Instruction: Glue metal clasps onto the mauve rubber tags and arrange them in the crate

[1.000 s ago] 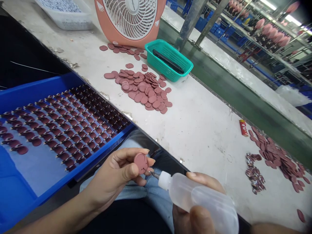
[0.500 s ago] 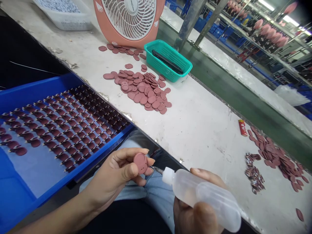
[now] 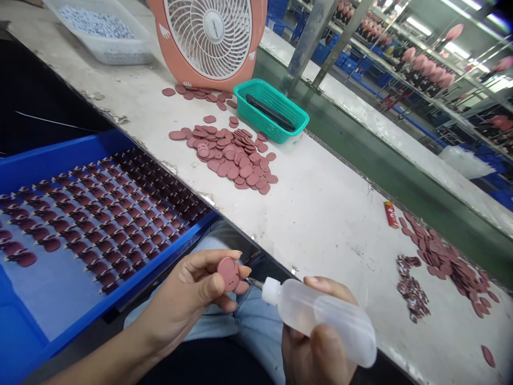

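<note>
Between its thumb and fingers my left hand holds a reddish-brown oval piece with small holes. My right hand is wrapped round a translucent squeeze bottle, whose thin metal tip points left, close to the piece; whether they touch is unclear. A heap of similar oval pieces lies on the white table. At the left, a blue tray holds rows of reddish-brown pieces with small dark and metallic parts.
A pink fan and a green basket with a black object stand at the back. Top left is a white bin. On the right lie more pieces, shiny metal parts and a red packet.
The camera view has shifted slightly, moving the table items down a little. My right hand and the bottle sit a bit further left, and the held piece is turned slightly.
</note>
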### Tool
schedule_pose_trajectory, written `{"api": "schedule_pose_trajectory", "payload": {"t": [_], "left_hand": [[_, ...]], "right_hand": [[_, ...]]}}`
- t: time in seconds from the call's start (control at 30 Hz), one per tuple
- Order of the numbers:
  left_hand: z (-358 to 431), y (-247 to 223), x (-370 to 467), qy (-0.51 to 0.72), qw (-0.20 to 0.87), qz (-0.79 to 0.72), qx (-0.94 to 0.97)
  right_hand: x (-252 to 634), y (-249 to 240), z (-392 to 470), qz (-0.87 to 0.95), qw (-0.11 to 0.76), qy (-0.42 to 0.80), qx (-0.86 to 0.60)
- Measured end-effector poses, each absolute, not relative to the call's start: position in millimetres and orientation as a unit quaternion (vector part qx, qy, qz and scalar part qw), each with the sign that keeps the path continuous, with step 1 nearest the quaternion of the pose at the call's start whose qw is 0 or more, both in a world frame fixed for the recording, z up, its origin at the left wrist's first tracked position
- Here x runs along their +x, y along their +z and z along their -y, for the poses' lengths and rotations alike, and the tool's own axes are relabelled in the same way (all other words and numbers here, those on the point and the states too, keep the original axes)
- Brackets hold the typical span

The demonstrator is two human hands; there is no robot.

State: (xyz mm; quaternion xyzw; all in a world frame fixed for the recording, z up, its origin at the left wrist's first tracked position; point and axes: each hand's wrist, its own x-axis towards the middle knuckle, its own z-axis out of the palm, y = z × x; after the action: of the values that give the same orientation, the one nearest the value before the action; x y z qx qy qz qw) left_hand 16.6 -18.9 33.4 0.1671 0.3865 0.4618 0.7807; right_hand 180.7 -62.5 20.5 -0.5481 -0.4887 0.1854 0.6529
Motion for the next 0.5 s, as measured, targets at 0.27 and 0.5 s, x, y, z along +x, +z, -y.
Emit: {"api": "schedule_pose_trajectory", "payload": {"t": [0.27, 0.5], "left_hand": [[22.9, -27.1, -1.6, 0.482, 0.764, -0.385, 0.19], [1.8, -97.7, -16.3, 0.513, 0.782, -0.337, 0.111]], "right_hand": [[213.9, 32.6, 22.1, 0.268, 0.68, 0.555, -0.397], [226.8, 25.2, -43.9, 0.464, 0.544, 0.395, -0.577]]}}
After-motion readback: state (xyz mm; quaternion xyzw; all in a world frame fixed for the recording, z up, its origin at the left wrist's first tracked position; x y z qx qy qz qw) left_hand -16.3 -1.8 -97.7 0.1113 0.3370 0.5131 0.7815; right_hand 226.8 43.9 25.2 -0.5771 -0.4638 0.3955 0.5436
